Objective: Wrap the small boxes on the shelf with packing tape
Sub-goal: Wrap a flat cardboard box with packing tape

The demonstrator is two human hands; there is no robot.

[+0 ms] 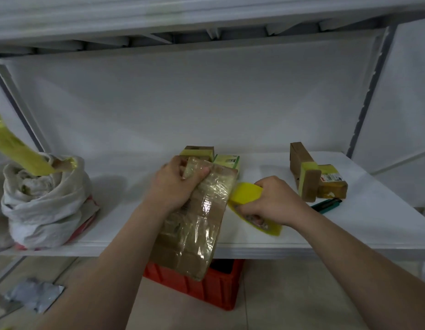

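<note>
Spanning white metal rack: flat white shelf board (349,234), white wall behind, pale tiled floor (302,294) below. One red plastic crate (206,289) under shelf. One rolled white woven sack (44,206) at left end.

Five small cardboard boxes:
- clear-taped brown box (197,225), tilted over front edge, left hand (175,184) fingers curled round its top
- yellow-banded box (199,152) and green-white box (227,161) behind it
- tall brown box (302,172) and labelled brown box (331,184) at right, touching

One yellow packing tape roll (246,192), right hand (273,201) fingers gripping it, just beside held box.
</note>
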